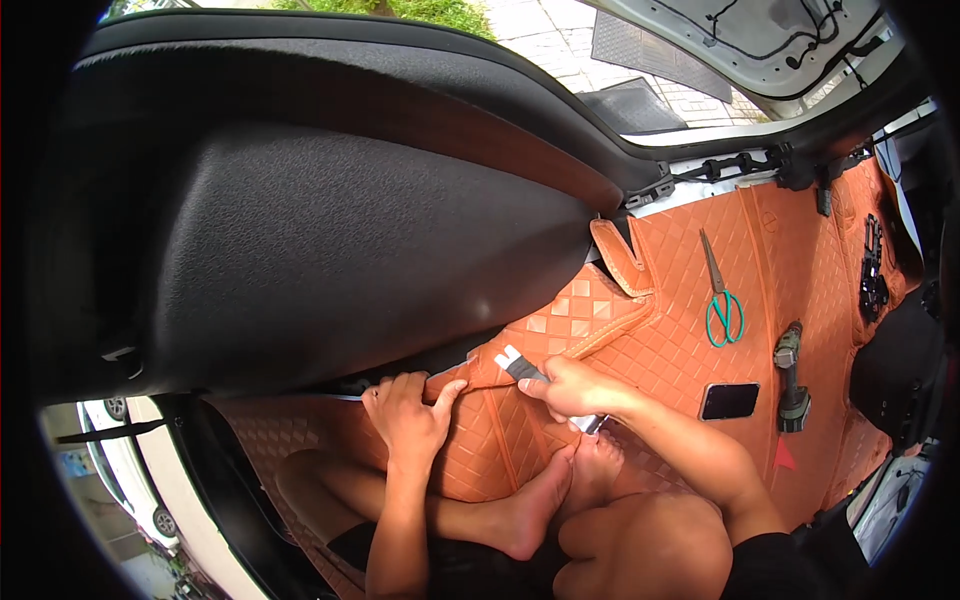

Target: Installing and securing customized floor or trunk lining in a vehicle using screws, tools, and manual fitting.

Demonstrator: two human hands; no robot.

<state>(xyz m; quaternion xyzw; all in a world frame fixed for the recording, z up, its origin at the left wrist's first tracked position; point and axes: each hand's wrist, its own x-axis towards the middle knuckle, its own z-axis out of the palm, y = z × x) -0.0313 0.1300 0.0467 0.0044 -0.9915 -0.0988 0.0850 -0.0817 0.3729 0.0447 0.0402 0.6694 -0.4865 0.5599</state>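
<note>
The left hand (pixel 410 418) touches the edge of the orange quilted mat (pixel 478 450), its grip apart. The right hand's (pixel 574 388) grip is clamped on a white-tipped tool (pixel 519 367) over the mat. Farther right lie scissors (pixel 716 285), a phone (pixel 730 401) and a drill (pixel 791 380).

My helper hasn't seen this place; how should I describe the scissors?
Right of the big black panel lies a quilted orange-brown mat. On it, between that panel and the cordless drill, beyond the phone, are scissors with long narrow blades pointing away. Only they have teal loop handles.
</note>
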